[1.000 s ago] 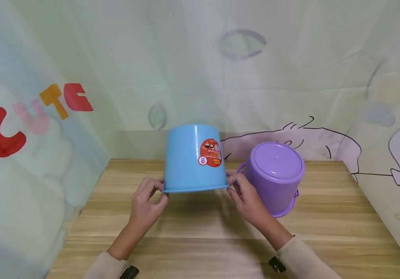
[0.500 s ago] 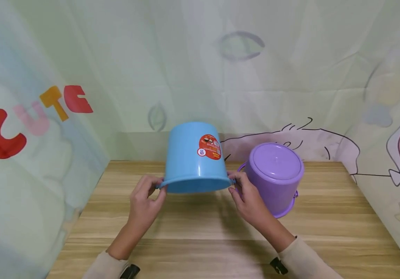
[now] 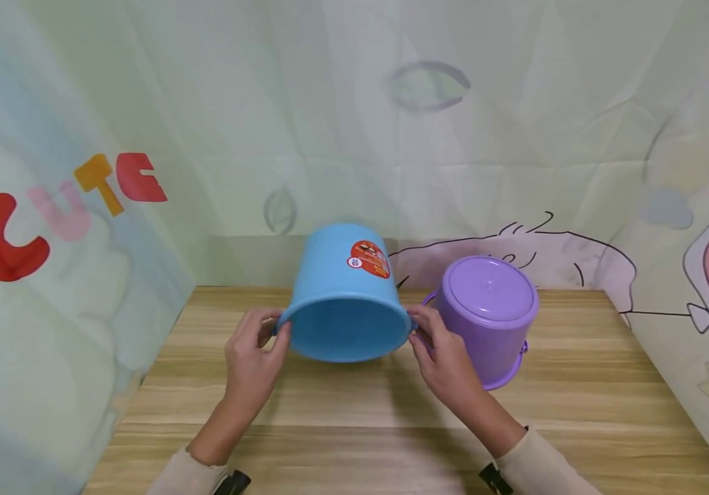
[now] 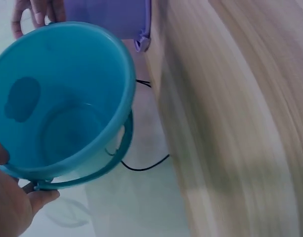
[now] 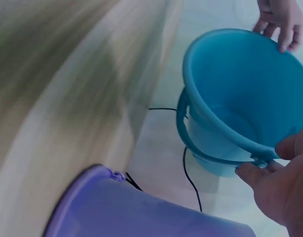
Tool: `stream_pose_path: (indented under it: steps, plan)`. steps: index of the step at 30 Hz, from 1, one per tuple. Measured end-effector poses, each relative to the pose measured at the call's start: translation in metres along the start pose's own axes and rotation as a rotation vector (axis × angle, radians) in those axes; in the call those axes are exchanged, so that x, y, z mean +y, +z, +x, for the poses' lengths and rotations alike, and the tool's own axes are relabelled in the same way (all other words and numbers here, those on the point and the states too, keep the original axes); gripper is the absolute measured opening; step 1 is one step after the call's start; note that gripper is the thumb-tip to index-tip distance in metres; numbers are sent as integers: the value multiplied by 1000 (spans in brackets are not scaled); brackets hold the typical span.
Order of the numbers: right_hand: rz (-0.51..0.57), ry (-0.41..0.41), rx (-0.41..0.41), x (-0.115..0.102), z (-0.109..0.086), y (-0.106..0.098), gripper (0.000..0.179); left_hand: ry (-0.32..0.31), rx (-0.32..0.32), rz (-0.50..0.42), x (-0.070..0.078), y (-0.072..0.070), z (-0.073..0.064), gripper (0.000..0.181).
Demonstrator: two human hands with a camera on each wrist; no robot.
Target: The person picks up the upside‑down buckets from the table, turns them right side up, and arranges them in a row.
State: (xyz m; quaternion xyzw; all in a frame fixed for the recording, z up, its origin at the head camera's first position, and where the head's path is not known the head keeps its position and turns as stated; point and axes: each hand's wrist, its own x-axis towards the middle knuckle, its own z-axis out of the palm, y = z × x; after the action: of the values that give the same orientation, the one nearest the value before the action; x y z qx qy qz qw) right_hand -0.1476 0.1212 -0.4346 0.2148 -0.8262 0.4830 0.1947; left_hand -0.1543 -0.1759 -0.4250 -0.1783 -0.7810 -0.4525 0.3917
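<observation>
A light blue plastic bucket (image 3: 342, 275) with a red sticker hangs tilted above the table, its mouth toward me and its base toward the wall. Its inside (image 4: 67, 98) is bare in the left wrist view. My left hand (image 3: 252, 354) pinches the rim at the left. On the opposite side my right hand (image 3: 443, 350) pinches the rim where the handle joins. The bucket's blue handle (image 5: 191, 138) hangs along the rim's underside. Beside my right hand, a purple bucket (image 3: 484, 330) stands upside down on the table, its base facing up.
The wood-grain table (image 3: 354, 447) runs back to a pale printed cloth (image 3: 236, 137), which also hangs at both sides. A purple handle rests around the lower part of the purple bucket, close to my right fingers.
The blue bucket has tipped from mouth-down to mouth toward me, so its inside now shows. Both hands kept their grip on the rim. The purple bucket stayed in place.
</observation>
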Motion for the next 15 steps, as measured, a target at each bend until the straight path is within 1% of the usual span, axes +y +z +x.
stream_pose_path:
  steps: [4, 8, 15]
  plan:
    - [5, 3, 39, 0, -2, 2, 40, -24, 2, -15, 5, 0, 4, 23]
    - [19, -4, 70, -2, -3, 3, 42, -17, 9, -8, 8, -1, 7, 25]
    - [17, -13, 99, -1, -1, 1, 46, -31, 3, -44, 10, -1, 10, 26]
